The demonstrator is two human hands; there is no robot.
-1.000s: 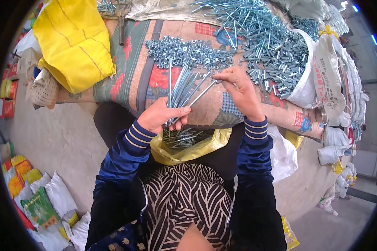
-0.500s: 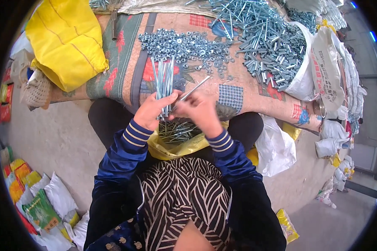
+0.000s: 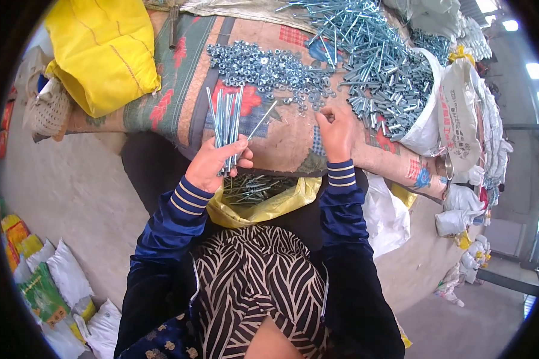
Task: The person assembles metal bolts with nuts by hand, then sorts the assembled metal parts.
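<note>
My left hand (image 3: 218, 160) is closed around a bundle of long thin metal bolts (image 3: 226, 116), held upright with their far ends fanned a little. One bolt (image 3: 262, 120) slants out to the right from the thumb side. My right hand (image 3: 338, 133) rests low over the padded cloth at the near edge of a spread of loose metal nuts (image 3: 269, 67). Its fingers are curled toward the thumb, and whatever lies between the tips is too small to make out. Below my hands, a yellow bag (image 3: 263, 209) between my legs holds more bolts (image 3: 254, 188).
Beyond my right hand lie a heap of short metal sleeves (image 3: 389, 90) and a pile of long bolts (image 3: 353, 36), beside an open white sack (image 3: 425, 128). A yellow sack (image 3: 102, 54) stands far left on the patterned padded surface (image 3: 191, 78). Filled bags (image 3: 72, 272) lie on the floor.
My right hand has left the bundle and moved right and away to the edge of the nuts. The slanted bolt it was at now stays with my left hand. The view has shifted slightly.
</note>
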